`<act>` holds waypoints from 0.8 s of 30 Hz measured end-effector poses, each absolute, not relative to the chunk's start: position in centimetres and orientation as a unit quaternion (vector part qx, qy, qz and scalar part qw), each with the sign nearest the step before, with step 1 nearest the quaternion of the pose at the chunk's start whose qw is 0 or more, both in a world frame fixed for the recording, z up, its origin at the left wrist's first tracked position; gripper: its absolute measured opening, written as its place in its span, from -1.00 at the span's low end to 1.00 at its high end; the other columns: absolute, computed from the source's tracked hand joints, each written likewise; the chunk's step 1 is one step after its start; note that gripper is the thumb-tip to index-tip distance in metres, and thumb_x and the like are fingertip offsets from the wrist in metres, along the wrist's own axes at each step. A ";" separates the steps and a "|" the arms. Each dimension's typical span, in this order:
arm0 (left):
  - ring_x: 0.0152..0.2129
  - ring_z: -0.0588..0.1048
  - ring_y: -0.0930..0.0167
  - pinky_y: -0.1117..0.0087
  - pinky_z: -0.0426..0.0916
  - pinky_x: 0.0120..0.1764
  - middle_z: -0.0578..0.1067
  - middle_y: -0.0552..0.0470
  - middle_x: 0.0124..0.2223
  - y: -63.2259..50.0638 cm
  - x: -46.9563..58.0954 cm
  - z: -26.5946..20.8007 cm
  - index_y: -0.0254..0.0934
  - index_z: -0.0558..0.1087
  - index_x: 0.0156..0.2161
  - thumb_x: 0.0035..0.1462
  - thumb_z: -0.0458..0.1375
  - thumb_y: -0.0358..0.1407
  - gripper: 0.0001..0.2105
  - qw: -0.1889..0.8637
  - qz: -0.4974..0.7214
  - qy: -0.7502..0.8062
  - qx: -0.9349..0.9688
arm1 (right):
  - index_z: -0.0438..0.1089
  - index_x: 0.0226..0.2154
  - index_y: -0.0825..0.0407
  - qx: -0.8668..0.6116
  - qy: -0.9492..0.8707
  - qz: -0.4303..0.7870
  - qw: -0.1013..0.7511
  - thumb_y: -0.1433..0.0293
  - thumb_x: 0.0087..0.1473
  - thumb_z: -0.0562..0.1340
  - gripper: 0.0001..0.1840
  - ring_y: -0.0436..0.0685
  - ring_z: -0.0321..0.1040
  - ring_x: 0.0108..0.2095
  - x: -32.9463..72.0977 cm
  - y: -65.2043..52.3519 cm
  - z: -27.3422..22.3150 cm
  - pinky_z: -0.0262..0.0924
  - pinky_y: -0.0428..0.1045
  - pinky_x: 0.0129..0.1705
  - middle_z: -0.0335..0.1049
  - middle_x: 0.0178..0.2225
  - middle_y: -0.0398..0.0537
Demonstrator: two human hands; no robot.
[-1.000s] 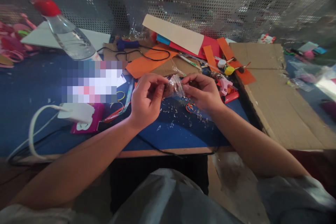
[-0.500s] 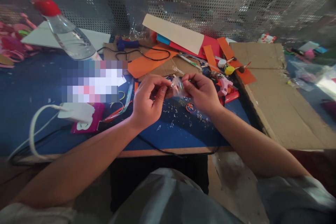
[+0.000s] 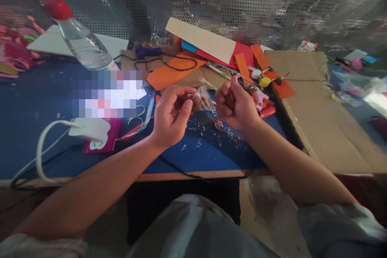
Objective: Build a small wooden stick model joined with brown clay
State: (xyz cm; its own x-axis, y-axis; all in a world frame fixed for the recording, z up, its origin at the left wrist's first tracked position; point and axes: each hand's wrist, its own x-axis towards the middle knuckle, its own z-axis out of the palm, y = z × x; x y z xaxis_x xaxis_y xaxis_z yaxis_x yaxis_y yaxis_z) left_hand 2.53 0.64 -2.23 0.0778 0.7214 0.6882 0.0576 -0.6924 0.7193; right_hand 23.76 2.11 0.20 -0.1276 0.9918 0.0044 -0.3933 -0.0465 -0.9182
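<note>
At frame centre, the left hand (image 3: 173, 116) pinches the small clear bag (image 3: 205, 98), now its sole support, the right hand (image 3: 238, 105) having drawn off just rightward, fingers curled, whether around anything cannot be told.

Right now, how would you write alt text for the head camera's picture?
A person's left hand holds a small clear plastic bag over a littered blue tabletop, the right hand curled just beside it. Behind them lie flat orange pieces; a red-capped clear plastic bottle is at the picture's left.
</note>
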 end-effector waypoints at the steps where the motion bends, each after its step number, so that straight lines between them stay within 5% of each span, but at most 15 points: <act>1: -0.22 0.57 0.39 0.36 0.59 -0.21 0.55 -0.06 -0.08 0.6 2.6 -2.2 -0.16 0.61 0.11 0.48 0.32 -0.09 -0.75 0.272 0.616 0.277 0.686 | 0.20 -0.45 -0.08 -0.362 -0.420 0.628 0.546 -0.20 0.14 0.51 -0.31 -0.15 -0.12 -0.70 23.8 2.0 0.3 -0.22 -0.08 -0.68 0.28 -0.55 -0.35; 4: -0.24 0.55 0.42 0.43 0.56 -0.28 0.50 -0.02 -0.09 0.5 2.6 -2.1 -0.16 0.61 0.11 0.36 0.44 -0.14 -0.70 0.272 0.609 0.271 0.694 | 0.27 -0.41 -0.09 -0.357 -0.441 0.629 0.531 -0.20 0.10 0.55 -0.34 -0.15 -0.14 -0.70 23.9 2.0 0.1 -0.25 -0.08 -0.68 0.31 -0.55 -0.37; 9: -0.24 0.54 0.40 0.40 0.58 -0.29 0.50 -0.04 -0.10 0.5 2.6 -2.0 -0.13 0.63 0.16 0.38 0.42 -0.15 -0.69 0.248 0.605 0.285 0.700 | 0.57 0.00 -0.11 -0.347 -0.473 0.608 0.535 -0.08 -0.03 0.67 -0.32 -0.13 0.08 -0.64 23.8 2.4 -0.7 -0.04 -0.10 -0.62 0.53 -0.42 -0.32; 15: -0.25 0.55 0.40 0.36 0.60 -0.25 0.57 -0.06 -0.07 0.5 2.5 -1.9 -0.15 0.67 0.08 0.38 0.42 -0.18 -0.77 0.210 0.607 0.285 0.711 | 0.44 -0.43 -0.06 -0.345 -0.498 0.582 0.542 -0.26 0.08 0.54 -0.35 -0.10 0.03 -0.64 23.9 2.2 -0.6 -0.02 -0.07 -0.60 0.18 -0.57 -0.33; 24: -0.24 0.57 0.43 0.40 0.59 -0.24 0.53 -0.07 -0.02 1.0 2.7 -2.4 -0.17 0.63 0.11 0.40 0.41 -0.15 -0.73 0.227 0.634 0.280 0.684 | 0.53 -0.22 -0.07 -0.288 -0.475 0.636 0.536 0.11 -0.17 0.72 -0.44 -0.04 0.29 -0.47 24.0 1.9 0.8 0.25 -0.07 -0.44 0.41 -0.38 -0.26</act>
